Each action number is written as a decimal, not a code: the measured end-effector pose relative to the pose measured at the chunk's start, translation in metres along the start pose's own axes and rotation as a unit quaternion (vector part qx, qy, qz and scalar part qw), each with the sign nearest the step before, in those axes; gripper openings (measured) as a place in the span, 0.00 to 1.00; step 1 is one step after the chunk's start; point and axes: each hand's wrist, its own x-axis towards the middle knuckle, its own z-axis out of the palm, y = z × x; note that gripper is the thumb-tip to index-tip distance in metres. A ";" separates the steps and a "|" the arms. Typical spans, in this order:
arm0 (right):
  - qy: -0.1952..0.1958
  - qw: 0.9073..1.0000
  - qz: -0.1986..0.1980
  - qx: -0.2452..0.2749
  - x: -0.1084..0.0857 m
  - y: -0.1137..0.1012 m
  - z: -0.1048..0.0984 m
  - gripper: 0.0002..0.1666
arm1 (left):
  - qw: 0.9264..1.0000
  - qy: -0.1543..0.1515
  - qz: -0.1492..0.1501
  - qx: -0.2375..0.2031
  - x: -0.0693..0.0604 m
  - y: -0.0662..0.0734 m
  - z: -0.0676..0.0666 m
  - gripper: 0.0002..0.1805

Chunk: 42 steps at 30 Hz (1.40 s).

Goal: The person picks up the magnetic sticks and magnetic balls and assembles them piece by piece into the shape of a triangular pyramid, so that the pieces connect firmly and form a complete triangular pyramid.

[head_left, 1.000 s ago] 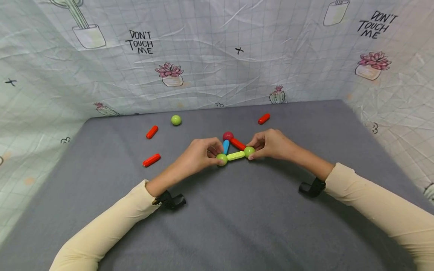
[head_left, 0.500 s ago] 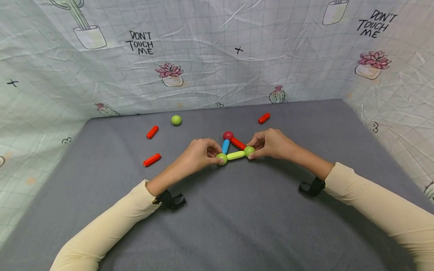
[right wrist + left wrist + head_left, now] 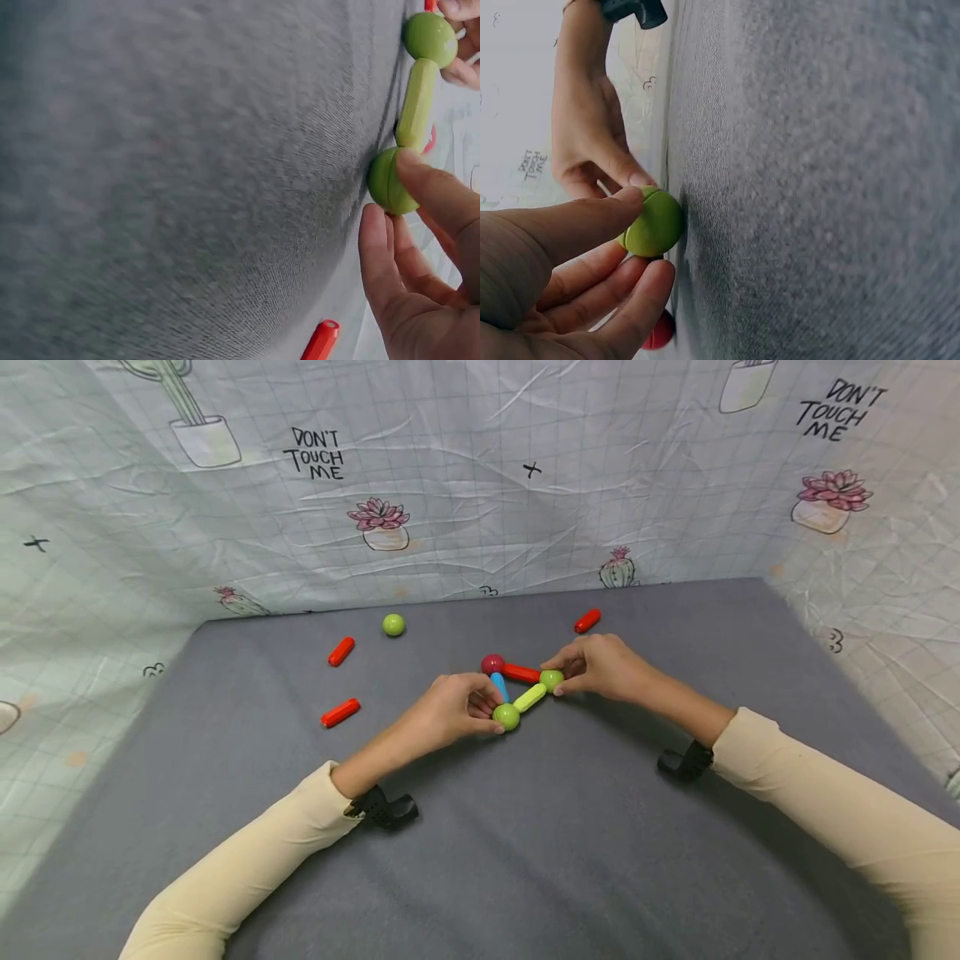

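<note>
A small triangle of balls and rods lies on the grey cloth in the head view. My left hand point(image 3: 461, 710) pinches its near green ball point(image 3: 506, 717) between thumb and fingers. At the right corner, my right hand point(image 3: 603, 667) holds another green ball point(image 3: 552, 680). A yellow-green rod point(image 3: 530, 697) joins these two balls. The dark red ball point(image 3: 492, 665) forms the far left corner, with a red rod point(image 3: 522, 673) running to the right ball and a blue rod point(image 3: 500, 687) to the near one. In the left wrist view, fingers partly hide the structure.
Two loose red rods point(image 3: 341, 652) point(image 3: 341, 712) lie to the left, and a loose green ball point(image 3: 393, 625) sits behind them. Another red rod point(image 3: 588, 621) is at the back right. A printed curtain point(image 3: 465, 485) hangs behind the grey cloth point(image 3: 487, 852).
Both hands have turned the triangle counter-clockwise as I look down. Its near green ball shifted right, the right one moved away from me, and the dark red ball swung left.
</note>
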 end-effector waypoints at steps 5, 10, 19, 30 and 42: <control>0.000 1.000 0.001 0.010 0.003 0.004 -0.002 0.23 | 1.000 0.003 0.025 0.007 0.002 0.000 0.001 0.11; -0.002 1.000 0.000 0.029 0.003 0.005 -0.002 0.21 | 0.999 0.005 0.043 0.007 0.004 -0.001 0.000 0.08; -0.002 0.999 0.012 0.047 0.007 0.006 -0.002 0.19 | 0.999 0.001 0.051 0.016 0.007 -0.001 -0.002 0.08; -0.013 0.999 0.020 0.038 0.012 0.006 -0.002 0.21 | 0.996 0.049 0.048 0.061 0.029 -0.029 -0.025 0.22; -0.030 0.999 0.008 0.006 0.019 0.006 -0.006 0.24 | 0.997 0.048 0.013 0.052 0.036 -0.038 -0.023 0.17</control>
